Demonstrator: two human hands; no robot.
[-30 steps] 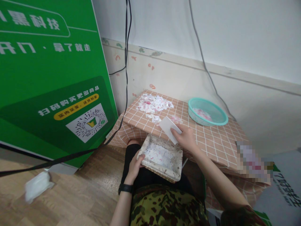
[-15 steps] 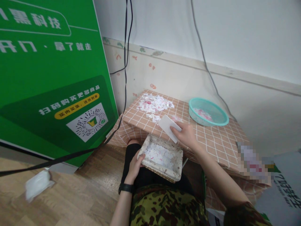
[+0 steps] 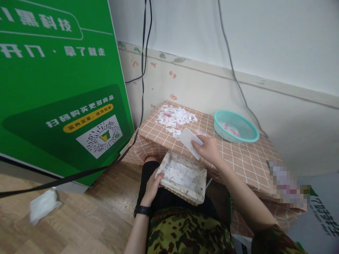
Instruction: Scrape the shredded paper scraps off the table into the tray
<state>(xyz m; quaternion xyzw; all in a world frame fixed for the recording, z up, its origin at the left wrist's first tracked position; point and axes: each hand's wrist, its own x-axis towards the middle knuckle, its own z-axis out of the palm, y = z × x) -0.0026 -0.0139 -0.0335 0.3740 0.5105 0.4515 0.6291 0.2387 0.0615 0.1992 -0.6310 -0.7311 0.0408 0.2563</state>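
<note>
My left hand [image 3: 153,185] grips the left rim of a cloth-lined basket [image 3: 200,188], which is held over my lap just below the table's front edge. White paper scraps [image 3: 180,173] with a few pink marks lie inside it. My right hand [image 3: 208,148] is closed on a flat white card [image 3: 190,140], held slantwise over the table edge above the basket. Beyond the card, a heap of torn paper scraps [image 3: 174,116] spreads across the checked tablecloth. A few pinkish scraps lie behind my right hand, partly hidden by it.
A turquoise plastic basket [image 3: 250,138] with pink-white scraps stands at the back right of the table [image 3: 239,158]. A tall green cabinet [image 3: 60,77] rises at the left, with a black strap [image 3: 143,88] hanging before it. A white plastic packet [image 3: 44,206] lies on the floor.
The view has shifted slightly. My left hand still holds the basket and my right hand still holds the card, both in nearly the same place.
</note>
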